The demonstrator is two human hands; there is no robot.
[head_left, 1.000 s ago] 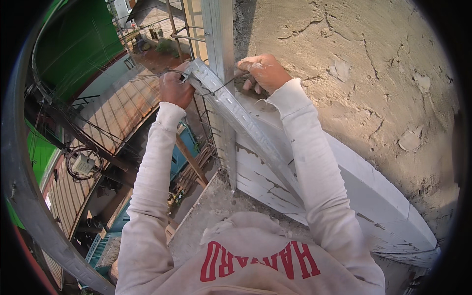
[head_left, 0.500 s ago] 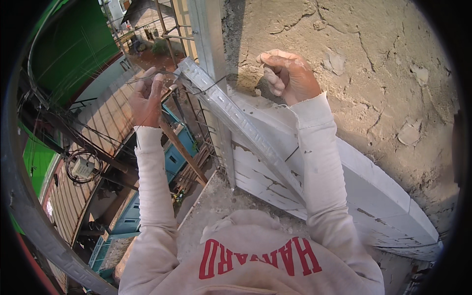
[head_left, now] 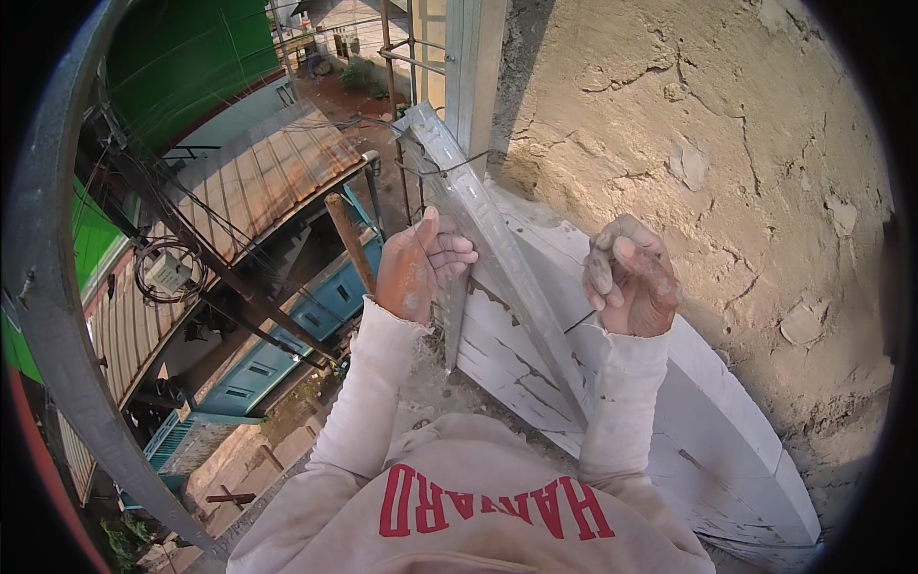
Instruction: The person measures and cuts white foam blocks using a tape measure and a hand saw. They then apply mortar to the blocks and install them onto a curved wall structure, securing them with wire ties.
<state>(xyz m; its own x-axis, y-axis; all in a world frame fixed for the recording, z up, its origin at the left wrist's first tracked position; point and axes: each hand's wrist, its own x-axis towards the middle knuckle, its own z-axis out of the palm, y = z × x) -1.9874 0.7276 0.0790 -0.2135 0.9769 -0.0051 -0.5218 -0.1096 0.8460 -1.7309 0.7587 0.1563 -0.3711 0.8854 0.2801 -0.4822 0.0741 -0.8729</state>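
My left hand [head_left: 426, 266] hangs in the air just left of a slanted galvanised metal channel [head_left: 502, 247]. Its thumb is up and apart, the fingers loosely bent, and I see nothing in it. Right of the channel, over a low white block wall [head_left: 545, 249], my right hand [head_left: 633, 277] has its fingers curled in with the thumb against them; anything inside is too small or hidden to tell. A thin dark wire [head_left: 469, 163] loops round the channel near its upper end. The channel's lower end disappears behind my right forearm.
An upright metal post [head_left: 473, 77] stands at the corner of a cracked, rough plaster wall [head_left: 727, 143]. To the left is a drop to rusty roofs [head_left: 268, 163], cables and a blue-walled building [head_left: 239, 383]. A curved grey metal bar [head_left: 57, 287] runs along the left rim.
Both hands have come down toward me from beside the channel's upper end, the left also moving right. The view has shifted, so the scene sits further right. The wire still loops the channel.
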